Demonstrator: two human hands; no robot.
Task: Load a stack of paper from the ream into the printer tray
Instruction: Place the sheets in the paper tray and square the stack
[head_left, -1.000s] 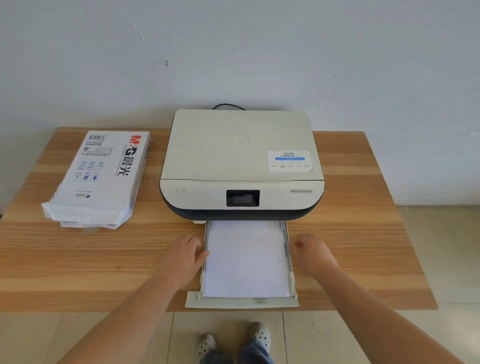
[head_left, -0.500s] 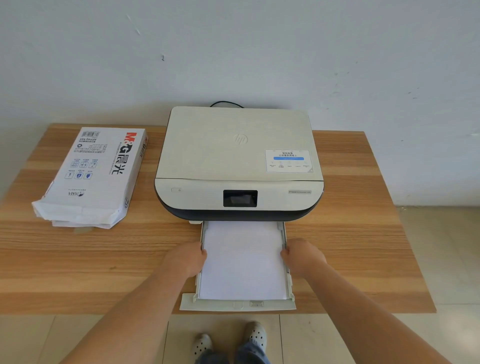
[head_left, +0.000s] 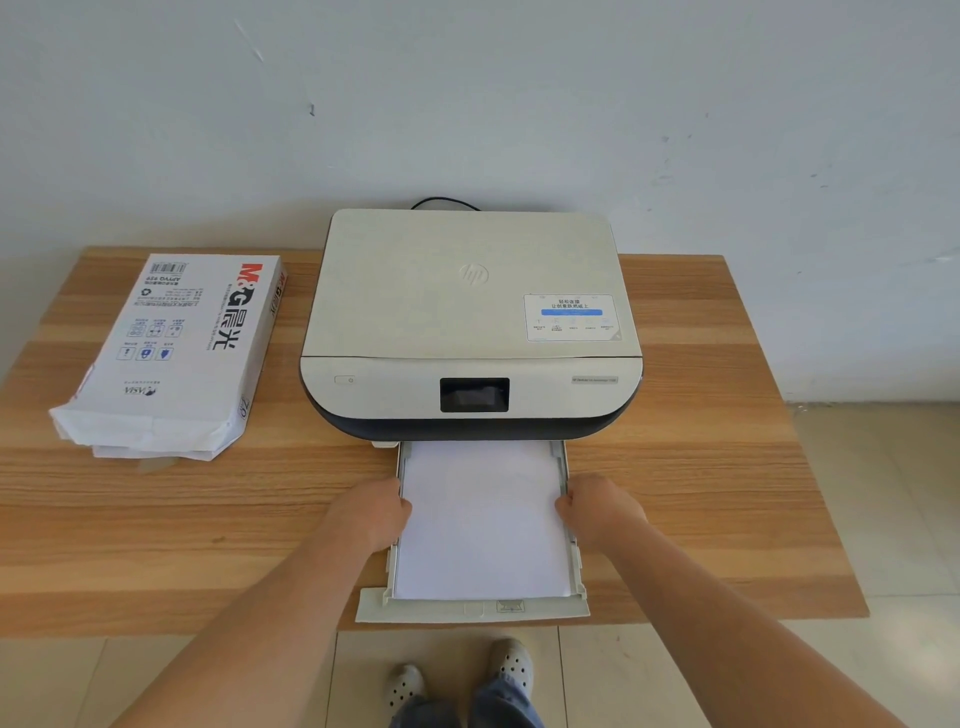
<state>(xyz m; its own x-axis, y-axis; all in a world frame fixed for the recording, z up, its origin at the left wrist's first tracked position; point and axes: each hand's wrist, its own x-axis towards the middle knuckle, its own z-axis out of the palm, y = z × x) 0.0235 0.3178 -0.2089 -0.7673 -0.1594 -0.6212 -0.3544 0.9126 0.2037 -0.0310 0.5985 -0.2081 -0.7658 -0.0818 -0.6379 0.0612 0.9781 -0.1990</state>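
White paper (head_left: 480, 519) lies flat in the pulled-out printer tray (head_left: 472, 613), filling it from side rail to side rail, its far edge at the mouth of the printer (head_left: 470, 322). The left hand (head_left: 371, 514) presses against the tray's left rail and the right hand (head_left: 597, 512) against the right rail, fingers curled over the edges onto the sheets; the hands stand apart, one on each side, and seem to be squaring the stack or gripping the tray walls, though I cannot tell which. The loading itself looks done, so the step in hand is likely settling the sheets. Next, the tray needs an even push straight into the printer, both sides together so it does not skew. Off to the left on the wooden table (head_left: 727, 467), well apart from the tray, sits the opened ream (head_left: 176, 348).
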